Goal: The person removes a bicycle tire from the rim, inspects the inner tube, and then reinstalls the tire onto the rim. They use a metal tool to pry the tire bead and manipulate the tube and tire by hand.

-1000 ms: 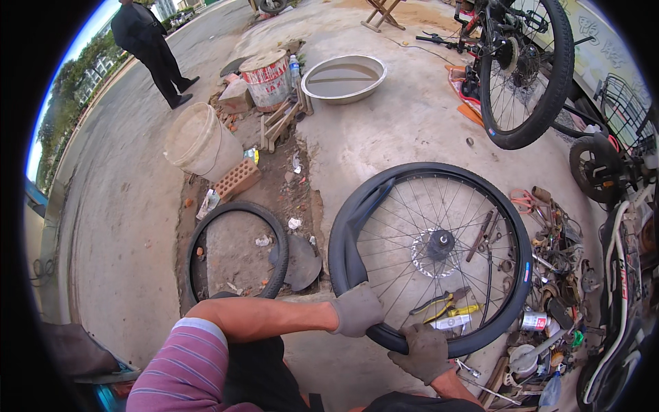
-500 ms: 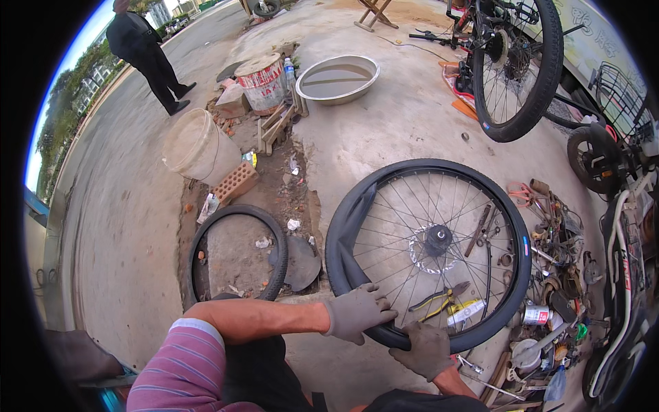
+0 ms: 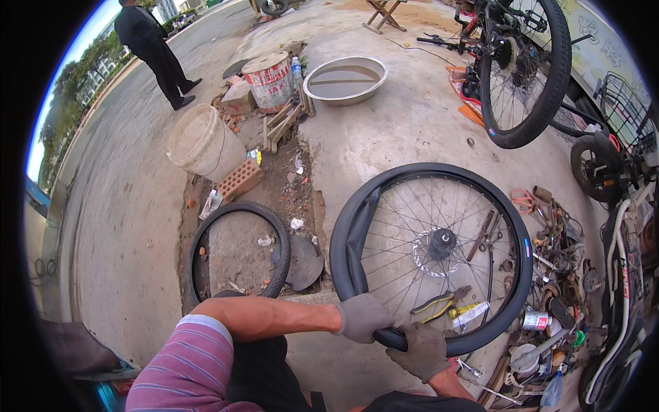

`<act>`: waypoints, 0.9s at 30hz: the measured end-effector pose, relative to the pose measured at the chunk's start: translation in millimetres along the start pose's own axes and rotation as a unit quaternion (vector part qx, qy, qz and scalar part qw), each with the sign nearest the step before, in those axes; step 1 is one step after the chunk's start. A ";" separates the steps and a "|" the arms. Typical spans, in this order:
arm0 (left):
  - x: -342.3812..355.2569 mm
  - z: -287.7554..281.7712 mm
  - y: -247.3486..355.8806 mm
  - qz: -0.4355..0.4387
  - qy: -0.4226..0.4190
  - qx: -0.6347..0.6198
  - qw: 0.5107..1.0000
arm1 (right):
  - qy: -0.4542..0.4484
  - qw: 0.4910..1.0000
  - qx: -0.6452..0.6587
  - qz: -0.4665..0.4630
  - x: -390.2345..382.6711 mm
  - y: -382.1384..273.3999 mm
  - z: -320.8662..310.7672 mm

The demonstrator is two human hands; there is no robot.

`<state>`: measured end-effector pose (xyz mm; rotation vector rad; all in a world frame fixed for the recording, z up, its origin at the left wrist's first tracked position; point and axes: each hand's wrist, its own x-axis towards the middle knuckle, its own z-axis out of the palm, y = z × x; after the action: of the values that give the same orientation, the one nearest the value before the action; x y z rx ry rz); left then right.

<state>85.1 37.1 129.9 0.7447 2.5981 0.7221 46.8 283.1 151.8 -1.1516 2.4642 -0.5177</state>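
Gloved left hand (image 3: pixel 366 318) and right hand (image 3: pixel 421 349) grip the lower edge of a black tire (image 3: pixel 525 269), likely springy and grippy, on a spoked wheel (image 3: pixel 443 242) right of center frame, probably light yet rigid, best held outside, clear of the thin disc (image 3: pixel 418 254).

Bucket (image 3: pixel 266 81), red-and-white: bold printed lettering; wall panel (image 3: pixel 626 38): large pale characters; tyre (image 3: pixel 523 275): small blue label (image 3: pixel 527 248); can (image 3: pixel 535 321): red-and-white print, too small to read; vehicle (image 3: pixel 625 280): red lettering
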 end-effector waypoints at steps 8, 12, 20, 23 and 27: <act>-15.8 -18.7 -7.5 0.023 0.034 0.067 0.997 | -0.046 0.999 -0.011 0.004 -4.3 4.8 -11.1; -25.4 -13.6 -15.6 0.071 0.133 0.102 0.983 | -0.059 0.998 -0.029 -0.013 -11.0 14.6 -29.6; -7.8 -4.8 -3.6 -0.018 -0.017 0.040 0.999 | 0.004 0.999 -0.034 -0.018 -4.0 -4.9 -9.9; 2.0 -4.3 3.6 -0.027 -0.039 0.000 0.999 | 0.030 0.998 -0.048 -0.022 -0.6 -8.8 1.4; 0.9 -7.6 9.5 -0.020 -0.035 -0.014 0.999 | 0.012 0.999 -0.047 0.009 -3.3 -7.1 2.1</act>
<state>84.7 41.6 141.1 0.6957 2.5276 0.7080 54.4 281.1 153.8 -1.1651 2.5409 -0.4173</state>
